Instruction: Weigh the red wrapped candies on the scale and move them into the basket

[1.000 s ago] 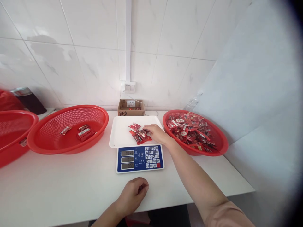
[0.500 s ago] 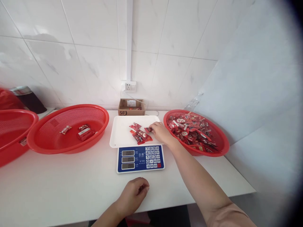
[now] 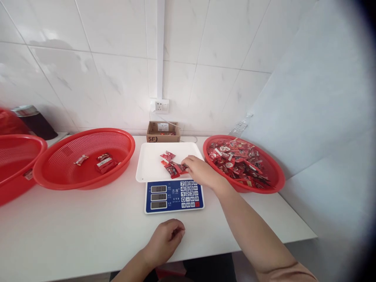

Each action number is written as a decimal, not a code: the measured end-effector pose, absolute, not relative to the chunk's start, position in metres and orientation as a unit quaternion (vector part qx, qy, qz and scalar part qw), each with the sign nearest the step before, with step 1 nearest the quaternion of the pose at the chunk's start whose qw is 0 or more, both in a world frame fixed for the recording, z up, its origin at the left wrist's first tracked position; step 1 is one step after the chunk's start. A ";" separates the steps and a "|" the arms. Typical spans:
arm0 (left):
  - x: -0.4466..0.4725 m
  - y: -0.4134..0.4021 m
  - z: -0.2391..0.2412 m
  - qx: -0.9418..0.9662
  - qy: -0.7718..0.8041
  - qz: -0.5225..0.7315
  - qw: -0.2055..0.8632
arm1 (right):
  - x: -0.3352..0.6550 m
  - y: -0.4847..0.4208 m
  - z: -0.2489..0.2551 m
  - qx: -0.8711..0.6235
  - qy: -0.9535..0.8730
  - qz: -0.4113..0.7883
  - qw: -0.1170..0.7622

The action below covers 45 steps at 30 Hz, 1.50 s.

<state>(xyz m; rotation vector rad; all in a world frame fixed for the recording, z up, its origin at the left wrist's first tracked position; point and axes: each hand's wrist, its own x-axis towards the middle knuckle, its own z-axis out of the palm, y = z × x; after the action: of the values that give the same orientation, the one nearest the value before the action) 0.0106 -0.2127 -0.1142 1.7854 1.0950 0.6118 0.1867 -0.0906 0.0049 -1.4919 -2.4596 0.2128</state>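
Note:
On the white tray (image 3: pixel 149 164) of a weighing scale lie several small red wrapped packets (image 3: pixel 167 156) in a loose pile. My right hand (image 3: pixel 199 170) reaches over the tray's right side, its fingers closed on a red packet (image 3: pixel 182 168) at the pile's right edge. The fingertips partly hide that packet. Below the tray is the scale's blue panel (image 3: pixel 174 201) with lit number displays and a keypad. My left hand (image 3: pixel 166 241) rests at the front of the table, loosely curled, with nothing visible in it.
To the right, a red basket (image 3: pixel 280 180) is heaped with similar packets. Another red basket (image 3: pixel 58 182) at left holds a few packets, beside a third red basket (image 3: pixel 20 168). A small cardboard box (image 3: pixel 163 138) stands behind the scale, near a dark flask (image 3: pixel 38 123).
My right hand has shifted slightly left and down, closer into the pile, with the packet at its fingers. The digits on the scale's top display differ. My left hand has stayed put.

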 end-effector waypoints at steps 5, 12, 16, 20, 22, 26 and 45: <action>0.011 -0.213 -0.116 0.724 0.447 0.249 0.463 | 0.181 -0.079 -0.008 -0.557 -0.826 -0.046 0.077; 0.011 -0.212 -0.118 0.729 0.445 0.248 0.458 | 0.193 -0.092 -0.006 -0.593 -0.746 0.153 0.260; 0.010 -0.213 -0.117 0.730 0.444 0.246 0.458 | 0.202 -0.117 -0.007 -0.519 -0.627 0.352 0.463; 0.010 -0.213 -0.118 0.729 0.439 0.248 0.463 | 0.210 -0.143 -0.012 -0.457 -0.467 0.516 0.553; 0.010 -0.213 -0.119 0.726 0.437 0.249 0.468 | 0.214 -0.152 -0.013 -0.439 -0.421 0.543 0.580; 0.010 -0.212 -0.118 0.723 0.441 0.247 0.472 | 0.222 -0.161 -0.014 -0.427 -0.372 0.549 0.615; 0.011 -0.212 -0.115 0.724 0.447 0.239 0.468 | 0.205 -0.102 -0.042 -0.555 -0.632 0.198 0.504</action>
<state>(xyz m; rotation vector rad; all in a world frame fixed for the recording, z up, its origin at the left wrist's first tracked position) 0.0107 -0.2121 -0.1150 1.7752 1.0969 0.5863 0.2052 -0.1024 -0.0420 -1.3389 -1.5253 0.4777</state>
